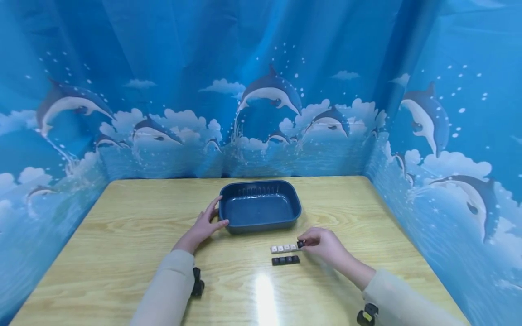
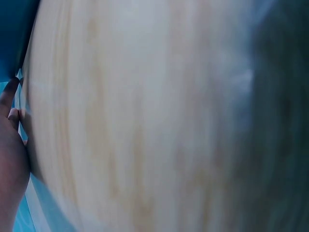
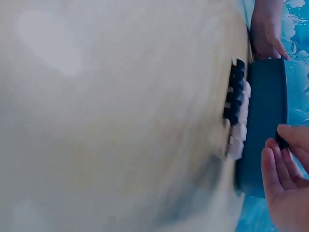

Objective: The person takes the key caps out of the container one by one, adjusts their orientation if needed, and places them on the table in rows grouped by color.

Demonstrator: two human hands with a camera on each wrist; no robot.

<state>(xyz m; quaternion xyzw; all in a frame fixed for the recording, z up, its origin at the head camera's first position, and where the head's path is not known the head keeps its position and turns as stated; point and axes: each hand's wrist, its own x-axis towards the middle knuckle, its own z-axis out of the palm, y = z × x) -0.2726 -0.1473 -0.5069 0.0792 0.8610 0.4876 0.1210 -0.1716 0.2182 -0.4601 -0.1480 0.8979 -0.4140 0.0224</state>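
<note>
My right hand [image 1: 324, 246] pinches a small black keycap [image 1: 301, 244] between thumb and fingers, at the right end of a row of white keycaps [image 1: 283, 248]. Nearer to me lies a parallel row of several black keycaps [image 1: 285, 260]. The right wrist view shows the pinched keycap [image 3: 281, 141] raised off the table. At the left end of a dark blue rectangular tray [image 1: 263, 227], my left hand [image 1: 203, 228] touches the side and front corner with spread fingers and thumb. In the left wrist view, only part of that hand [image 2: 10, 150] appears at the edge.
The wooden table [image 1: 134, 235] carries the tray and both keycap rows. Blue curtains [image 1: 183, 90] printed with dolphins enclose its back and sides. A bright light reflection falls on the tabletop in front of the rows.
</note>
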